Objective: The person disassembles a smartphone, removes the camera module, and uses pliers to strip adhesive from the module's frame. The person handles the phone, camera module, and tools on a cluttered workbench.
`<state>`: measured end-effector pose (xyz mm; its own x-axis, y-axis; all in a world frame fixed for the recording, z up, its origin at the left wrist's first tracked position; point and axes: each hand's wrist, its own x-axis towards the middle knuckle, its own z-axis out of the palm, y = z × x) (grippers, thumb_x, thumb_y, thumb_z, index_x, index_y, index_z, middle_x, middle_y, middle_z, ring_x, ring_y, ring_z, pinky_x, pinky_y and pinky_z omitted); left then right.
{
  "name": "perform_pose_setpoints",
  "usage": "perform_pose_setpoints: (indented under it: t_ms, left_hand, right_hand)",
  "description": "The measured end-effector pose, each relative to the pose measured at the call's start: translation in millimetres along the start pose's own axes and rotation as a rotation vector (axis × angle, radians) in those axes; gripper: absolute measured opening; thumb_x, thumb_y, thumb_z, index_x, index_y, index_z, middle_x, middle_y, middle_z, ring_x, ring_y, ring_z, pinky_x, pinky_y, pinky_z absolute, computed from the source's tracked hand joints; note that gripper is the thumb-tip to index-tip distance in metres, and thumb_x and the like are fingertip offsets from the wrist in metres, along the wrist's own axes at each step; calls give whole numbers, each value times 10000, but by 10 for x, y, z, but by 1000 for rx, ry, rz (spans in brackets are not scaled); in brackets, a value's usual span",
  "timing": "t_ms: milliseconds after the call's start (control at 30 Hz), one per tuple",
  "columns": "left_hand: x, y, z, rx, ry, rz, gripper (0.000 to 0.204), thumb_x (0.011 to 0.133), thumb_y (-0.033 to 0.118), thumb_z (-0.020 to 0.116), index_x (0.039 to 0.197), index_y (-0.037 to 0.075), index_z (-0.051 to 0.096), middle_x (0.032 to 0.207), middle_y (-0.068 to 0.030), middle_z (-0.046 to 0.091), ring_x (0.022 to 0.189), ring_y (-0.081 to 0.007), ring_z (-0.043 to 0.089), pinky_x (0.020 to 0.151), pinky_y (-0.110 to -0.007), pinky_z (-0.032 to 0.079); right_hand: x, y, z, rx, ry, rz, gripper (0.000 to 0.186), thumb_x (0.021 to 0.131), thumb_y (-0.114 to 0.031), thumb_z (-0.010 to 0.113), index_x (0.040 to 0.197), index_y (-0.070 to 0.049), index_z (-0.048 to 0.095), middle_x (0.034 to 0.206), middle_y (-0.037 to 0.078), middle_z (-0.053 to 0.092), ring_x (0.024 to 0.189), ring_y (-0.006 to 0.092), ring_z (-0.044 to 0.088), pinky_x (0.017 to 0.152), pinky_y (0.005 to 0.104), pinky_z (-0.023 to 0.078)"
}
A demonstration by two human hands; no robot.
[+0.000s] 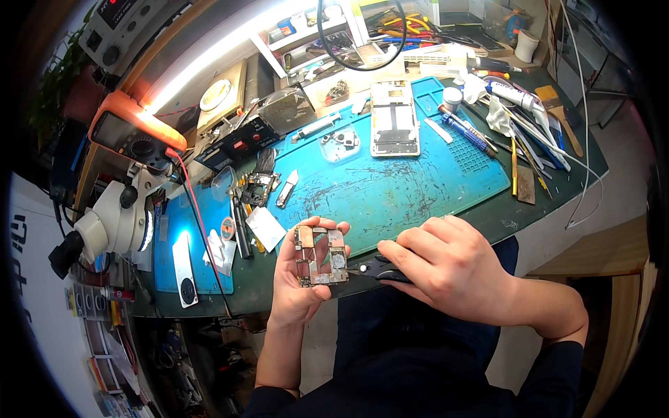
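Note:
My left hand [296,296] grips a phone logic board [317,268] by its edges, thumb below and fingers behind. The board has copper-coloured and silver patches and an open gap near its top middle. My right hand [449,265] is closed round the handles of small black pliers or cutters [376,269]. Their tip meets the board's right edge; whether the jaws bite on it is too small to tell. Both hands are held over the near edge of the bench. On the blue mat [334,195] beyond lies an opened phone housing [395,118].
A clear tray of small parts [340,144] sits on the mat. An orange multimeter [136,132] and a white microscope arm [115,223] stand left. Screwdrivers [470,132], tweezers and a brush [559,115] crowd the right. A black cable loop [362,68] hangs at the back.

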<state>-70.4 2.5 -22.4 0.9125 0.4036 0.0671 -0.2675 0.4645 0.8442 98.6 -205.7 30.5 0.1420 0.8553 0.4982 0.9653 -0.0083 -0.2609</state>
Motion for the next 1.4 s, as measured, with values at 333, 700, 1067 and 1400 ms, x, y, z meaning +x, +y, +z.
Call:
perform_pose_setpoints:
  t_ms: [333, 700, 1067, 1400]
  left_hand:
    - [4, 3, -4, -8, -2, -5, 1094, 749, 250, 1026, 1602, 24, 378, 1552, -177, 488, 1537, -393, 461, 1190, -476, 530]
    - [7, -1, -21, -13, -15, -1, 1088, 762, 243, 1020, 1605, 18, 371, 1552, -179, 488, 1536, -397, 460, 1192, -478, 526]
    - [-9, -6, -17, 17, 24, 51, 1075, 764, 247, 1019, 1608, 31, 388, 1554, -160, 498, 1529, -399, 466, 1205, -498, 515]
    - [-42, 2, -29, -18, 9, 40, 1104, 745, 229, 1025, 1617, 23, 379, 1564, -164, 490, 1532, -411, 459, 1202, -482, 526]
  right_hand:
    - [-9, 2, 3, 13, 2, -9, 354, 865, -285, 813, 1115, -56, 712, 888, 26, 601, 828, 194, 629, 706, 341, 493]
    - [-12, -6, -1, -25, 10, -40, 287, 873, -215, 766, 1093, -36, 723, 852, 27, 581, 784, 186, 616, 667, 315, 498]
    - [-33, -67, 61, -237, 140, -127, 329, 806, -143, 707, 1098, -8, 774, 852, 21, 587, 730, 164, 571, 594, 280, 436]
    - [-33, -51, 105, 53, 111, 21, 356, 806, -195, 787, 1129, -57, 733, 904, 16, 601, 803, 180, 614, 650, 310, 465]
